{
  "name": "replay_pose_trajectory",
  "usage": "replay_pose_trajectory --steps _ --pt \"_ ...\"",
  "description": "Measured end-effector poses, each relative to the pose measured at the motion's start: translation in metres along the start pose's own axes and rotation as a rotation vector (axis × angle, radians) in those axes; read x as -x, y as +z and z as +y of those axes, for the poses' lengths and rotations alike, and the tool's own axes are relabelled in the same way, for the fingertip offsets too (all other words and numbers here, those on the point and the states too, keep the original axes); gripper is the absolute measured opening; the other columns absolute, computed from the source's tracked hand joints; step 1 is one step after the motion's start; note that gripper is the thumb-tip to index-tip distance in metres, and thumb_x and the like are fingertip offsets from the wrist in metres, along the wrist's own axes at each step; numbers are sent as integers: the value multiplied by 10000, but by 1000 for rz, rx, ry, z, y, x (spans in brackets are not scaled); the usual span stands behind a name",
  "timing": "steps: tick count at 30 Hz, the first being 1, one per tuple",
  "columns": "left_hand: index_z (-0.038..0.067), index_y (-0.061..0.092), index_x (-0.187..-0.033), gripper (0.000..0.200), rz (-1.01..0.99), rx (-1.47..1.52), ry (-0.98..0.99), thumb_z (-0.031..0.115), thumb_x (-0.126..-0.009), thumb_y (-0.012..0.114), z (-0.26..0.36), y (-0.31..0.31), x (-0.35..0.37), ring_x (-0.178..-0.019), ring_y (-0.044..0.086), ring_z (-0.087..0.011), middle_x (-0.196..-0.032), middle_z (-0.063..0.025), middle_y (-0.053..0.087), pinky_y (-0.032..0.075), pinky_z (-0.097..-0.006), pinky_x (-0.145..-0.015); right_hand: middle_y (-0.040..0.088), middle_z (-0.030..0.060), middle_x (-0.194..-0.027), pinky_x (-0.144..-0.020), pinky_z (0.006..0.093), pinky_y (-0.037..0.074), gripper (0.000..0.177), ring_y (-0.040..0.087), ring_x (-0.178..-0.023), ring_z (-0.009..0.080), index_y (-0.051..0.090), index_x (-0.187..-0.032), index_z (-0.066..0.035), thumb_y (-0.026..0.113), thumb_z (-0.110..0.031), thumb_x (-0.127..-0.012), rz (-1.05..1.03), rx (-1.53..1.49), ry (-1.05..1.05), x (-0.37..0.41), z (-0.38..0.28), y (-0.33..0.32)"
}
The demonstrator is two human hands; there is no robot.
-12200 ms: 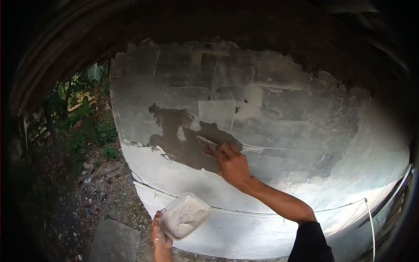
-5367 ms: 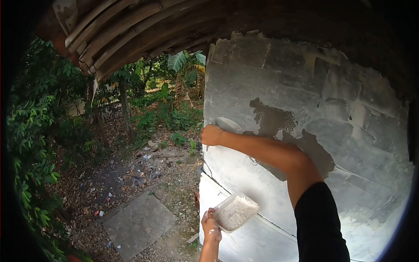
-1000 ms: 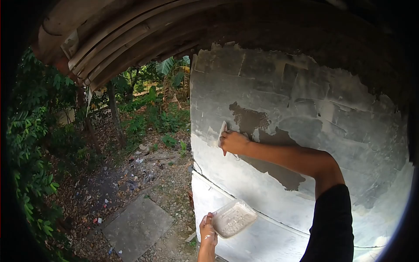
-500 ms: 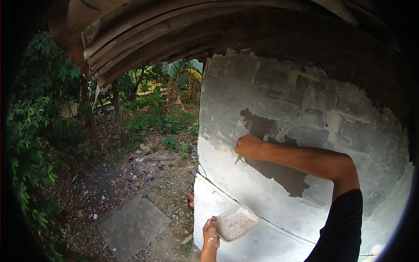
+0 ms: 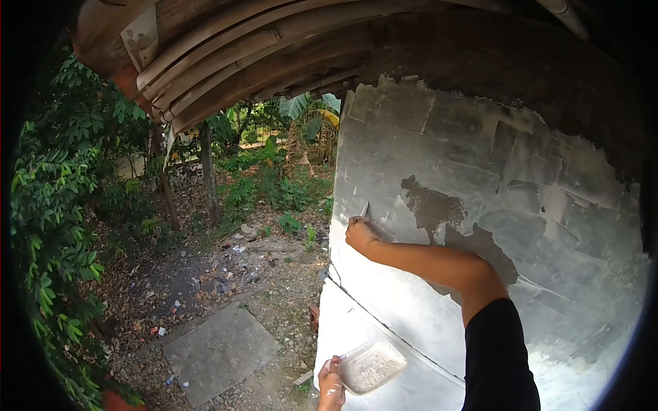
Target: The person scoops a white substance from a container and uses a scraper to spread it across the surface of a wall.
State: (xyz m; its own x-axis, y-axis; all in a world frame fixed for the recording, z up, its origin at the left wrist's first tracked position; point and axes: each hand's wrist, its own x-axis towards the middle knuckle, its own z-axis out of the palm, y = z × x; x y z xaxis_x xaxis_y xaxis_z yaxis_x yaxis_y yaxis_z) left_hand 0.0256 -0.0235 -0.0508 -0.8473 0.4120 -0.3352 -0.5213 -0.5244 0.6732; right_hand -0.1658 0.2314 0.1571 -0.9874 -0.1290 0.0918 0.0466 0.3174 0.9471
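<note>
A wall (image 5: 480, 130) coated with grey-white filler fills the right half of the view; a bare brown patch (image 5: 439, 209) remains near its middle. My right hand (image 5: 360, 234) grips a thin scraper blade (image 5: 364, 209) and presses it against the wall near the wall's left edge. My left hand (image 5: 330, 387) is low in the view and holds a clear plastic tub (image 5: 371, 366) with white filler in it, just in front of the lower wall.
A thin cord (image 5: 384, 322) runs across the lower wall. Wooden roof beams (image 5: 226, 55) hang overhead. Left of the wall lie littered ground, a flat concrete slab (image 5: 221, 351), trees and bushes (image 5: 55, 205).
My right hand has moved left and slightly up along the wall, from beside the brown patch to near the wall's edge. The tub stays low in my left hand.
</note>
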Motion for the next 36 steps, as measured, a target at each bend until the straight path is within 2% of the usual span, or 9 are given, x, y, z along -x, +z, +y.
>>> replay_pose_trajectory --steps 7,16,18,20,25,28,30,34,36 --pt "44 617 -1022 265 -76 -31 -141 292 -938 580 -12 43 15 -964 588 -190 -1003 -71 629 481 -339 -879 666 101 -1001 -751 355 506 202 553 -1009 276 719 -903 -61 588 -170 -795 -81 -4 -154 152 55 -26" --pt "51 622 -992 281 -245 -63 -172 323 -940 575 -31 76 25 -869 589 -160 -937 -52 631 490 -305 -777 662 59 -900 -701 307 531 178 563 -978 219 725 -789 -71 659 -205 -693 -123 -232 -177 329 100 -69" --pt "62 616 -975 283 -242 -54 -161 339 -939 577 -32 78 23 -807 587 -136 -895 -37 629 493 -283 -705 655 34 -898 -723 303 544 151 560 -1001 188 714 -746 -79 662 -194 -663 -74 -359 -82 330 102 -75" --pt "37 630 -1003 270 -246 -88 -197 293 -942 571 -35 74 18 -922 588 -177 -968 -64 632 490 -315 -833 655 24 -897 -719 305 547 142 561 -1006 184 711 -737 -87 664 -195 -657 1 -366 -65 307 108 -81" --pt "35 627 -1006 263 -223 -83 -195 283 -947 562 -24 75 23 -900 595 -171 -955 -61 635 496 -309 -819 660 9 -877 -706 308 536 130 565 -993 193 709 -722 -108 662 -215 -665 421 -391 -81 181 119 -76" --pt "44 621 -984 258 -200 -50 -169 293 -945 566 -24 75 23 -839 595 -154 -917 -48 633 499 -298 -757 663 8 -886 -712 303 519 120 561 -996 195 715 -735 -110 663 -202 -680 403 -289 -60 122 124 -33" --pt "59 619 -953 250 -182 -38 -122 304 -943 569 -29 67 11 -794 591 -138 -886 -32 629 499 -288 -698 665 28 -898 -722 302 508 111 554 -1005 196 722 -748 -101 656 -174 -696 145 -160 66 107 127 -30" --pt "45 612 -994 233 -157 -87 -170 259 -966 524 -18 64 12 -918 597 -184 -993 -72 631 500 -326 -838 652 39 -933 -779 305 506 226 535 -1028 213 720 -805 -78 710 -265 -680 44 -206 63 178 117 -37" --pt "63 614 -974 227 -147 -76 -147 275 -960 535 -18 64 10 -852 588 -158 -930 -47 624 496 -304 -753 657 59 -928 -760 322 515 178 543 -1038 220 722 -801 -69 684 -210 -699 37 -216 66 218 106 -36"
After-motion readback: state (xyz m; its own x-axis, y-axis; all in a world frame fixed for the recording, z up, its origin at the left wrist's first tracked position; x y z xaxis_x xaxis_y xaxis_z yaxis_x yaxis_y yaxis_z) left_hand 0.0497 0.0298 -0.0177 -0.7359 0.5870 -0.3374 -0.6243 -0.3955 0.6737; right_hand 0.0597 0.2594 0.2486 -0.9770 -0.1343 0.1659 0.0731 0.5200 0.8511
